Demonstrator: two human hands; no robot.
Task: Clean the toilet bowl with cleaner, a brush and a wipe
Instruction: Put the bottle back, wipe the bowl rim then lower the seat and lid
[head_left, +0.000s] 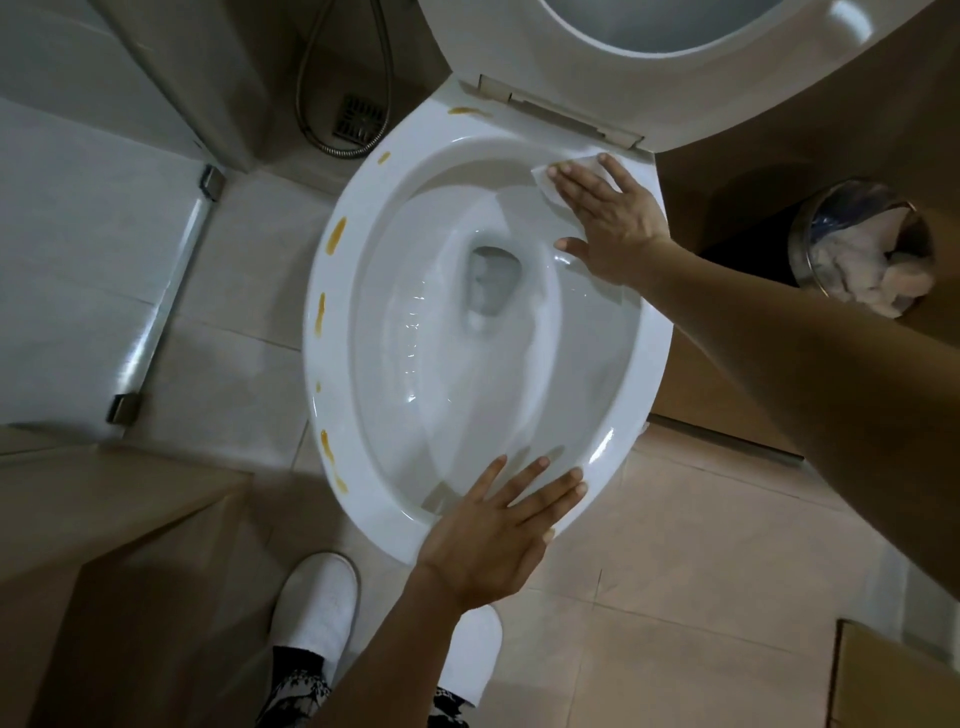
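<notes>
Toilet bowl (363, 332): seat and lid raised, rim exposed, water in the trap.

Right hand (602, 213): mine, fingers straight and close together, pressing a white wipe (543, 179) flat on the far right rim just beside the hinge.

Left hand (498, 535): mine, fingers spread, resting flat on the near rim; holds nothing.

Progress, as I judge it: wiping stage under way. The right side of the rim looks clean. Yellow-brown streaks (335, 236) run along the left rim from the hinge round to the near edge; a small spot sits beside my left hand. That stretch is left to do.

Waste bin (810, 239): right of the bowl, crumpled white paper inside.

Not shown or unclear: cleaner and brush are not in view. Most of the wipe is hidden under my palm. The lid is cut off at the top edge. Whether the inner bowl has been brushed I cannot tell.
</notes>
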